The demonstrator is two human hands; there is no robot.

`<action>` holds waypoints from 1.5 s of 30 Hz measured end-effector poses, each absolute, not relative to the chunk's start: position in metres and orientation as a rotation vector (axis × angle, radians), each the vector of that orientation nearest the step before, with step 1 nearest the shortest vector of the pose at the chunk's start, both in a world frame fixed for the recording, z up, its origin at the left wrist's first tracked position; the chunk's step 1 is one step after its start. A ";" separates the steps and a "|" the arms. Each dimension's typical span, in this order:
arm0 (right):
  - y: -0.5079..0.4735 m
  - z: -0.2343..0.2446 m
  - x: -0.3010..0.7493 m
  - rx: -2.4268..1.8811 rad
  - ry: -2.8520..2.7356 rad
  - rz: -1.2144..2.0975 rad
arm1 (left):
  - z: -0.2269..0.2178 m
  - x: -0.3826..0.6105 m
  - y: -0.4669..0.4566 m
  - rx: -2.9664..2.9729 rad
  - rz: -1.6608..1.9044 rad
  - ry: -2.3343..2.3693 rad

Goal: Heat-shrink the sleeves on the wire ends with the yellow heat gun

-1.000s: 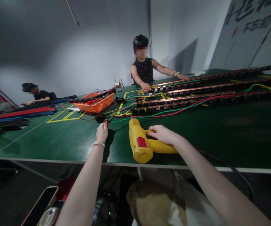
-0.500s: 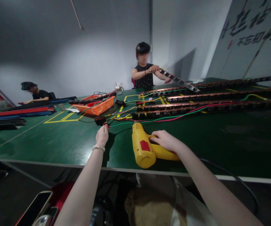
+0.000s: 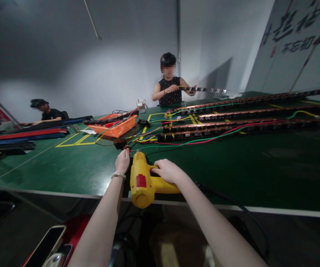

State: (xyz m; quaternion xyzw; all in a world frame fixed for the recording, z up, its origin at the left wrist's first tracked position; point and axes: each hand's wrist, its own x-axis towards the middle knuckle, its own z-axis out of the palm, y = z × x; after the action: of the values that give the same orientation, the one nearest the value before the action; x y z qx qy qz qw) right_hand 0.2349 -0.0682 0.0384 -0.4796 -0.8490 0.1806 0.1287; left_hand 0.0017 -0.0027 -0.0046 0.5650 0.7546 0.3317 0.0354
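Observation:
My right hand [image 3: 167, 171] is closed round the handle of a yellow heat gun [image 3: 142, 181] with a red label on its rear. The gun's nozzle points away from me, toward a green wire [image 3: 160, 147] just beyond it. My left hand [image 3: 123, 160], with a bracelet at the wrist, is closed in a pinch beside the gun. Its fingertips are at the end of the wire, where a small red bit shows, next to a dark part with copper [image 3: 121, 144]. What exactly lies between the fingertips is too small to make out fully.
An orange basket [image 3: 118, 129] with dark strips and wires stands beyond my left hand. Long copper-edged strips [image 3: 218, 128] run to the right on the green table [image 3: 232, 167]. Across the table a person [image 3: 171, 81] holds a strip; another person [image 3: 50, 113] sits far left.
My right hand has brought the heat gun left, close to my left hand. My left hand has barely shifted in view. The person opposite has raised their strip to nearly level.

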 end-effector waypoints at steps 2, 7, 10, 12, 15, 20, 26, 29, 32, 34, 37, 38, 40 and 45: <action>-0.071 0.039 0.226 -1.382 -2.483 0.515 | -0.006 -0.001 -0.001 1.734 1.018 2.303; -0.075 0.038 0.216 -1.389 -2.477 0.520 | -0.013 -0.011 0.007 1.754 1.111 2.184; -0.075 0.037 0.216 -1.379 -2.468 0.536 | -0.017 -0.016 0.010 1.757 1.161 2.147; -0.074 0.037 0.217 -1.353 -2.469 0.559 | -0.018 -0.018 0.012 1.759 1.184 2.125; -0.070 0.036 0.219 -1.312 -2.467 0.604 | -0.019 -0.018 0.011 1.759 1.216 2.087; -0.062 0.033 0.230 -1.255 -2.465 0.714 | -0.019 -0.014 0.008 1.755 1.260 2.079; -0.057 0.031 0.259 -1.245 -2.418 0.787 | -0.020 -0.012 0.007 1.717 1.312 2.044; -0.057 0.032 0.277 -1.277 -2.382 0.792 | -0.021 -0.013 0.008 1.716 1.320 2.032; -0.057 0.033 0.297 -1.329 -2.347 0.803 | -0.023 -0.014 0.009 1.713 1.339 2.016; -0.057 0.034 0.311 -1.367 -2.327 0.806 | -0.023 -0.014 0.009 1.708 1.352 2.005; -0.057 0.036 0.329 -1.416 -2.308 0.789 | -0.023 -0.013 0.008 1.694 1.366 2.011; -0.057 0.036 0.335 -1.431 -2.305 0.781 | -0.022 -0.013 0.008 1.688 1.366 2.018; -0.058 0.038 0.343 -1.461 -2.302 0.768 | -0.021 -0.012 0.008 1.678 1.352 2.036; -0.061 0.042 0.350 -1.524 -2.286 0.753 | -0.017 -0.009 0.005 1.668 1.301 2.086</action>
State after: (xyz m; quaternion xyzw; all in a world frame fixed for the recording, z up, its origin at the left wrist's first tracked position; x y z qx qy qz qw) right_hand 0.3502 -0.0607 0.0420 -0.5291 -0.7939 0.2615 0.1460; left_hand -0.0085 0.0054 -0.0169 0.5596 0.6995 0.4362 0.0854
